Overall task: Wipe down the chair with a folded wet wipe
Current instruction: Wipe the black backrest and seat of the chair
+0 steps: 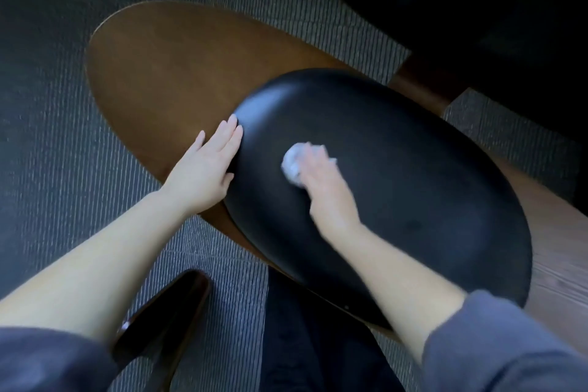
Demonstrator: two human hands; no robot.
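Note:
The chair's black oval cushion [397,188] lies over a brown curved wooden shell [165,73]. My right hand [321,178] presses a crumpled white wet wipe [294,164] onto the cushion's left half; the hand is blurred and its fingers curl over the wipe. My left hand [206,169] lies flat with straight fingers against the cushion's left edge, fingertips touching the rim.
Grey striped carpet [57,124] surrounds the chair. A second dark chair [477,19] stands at the upper right. A dark glossy wooden piece [165,318] sits near my left forearm, and a wood floor [560,258] shows at the right.

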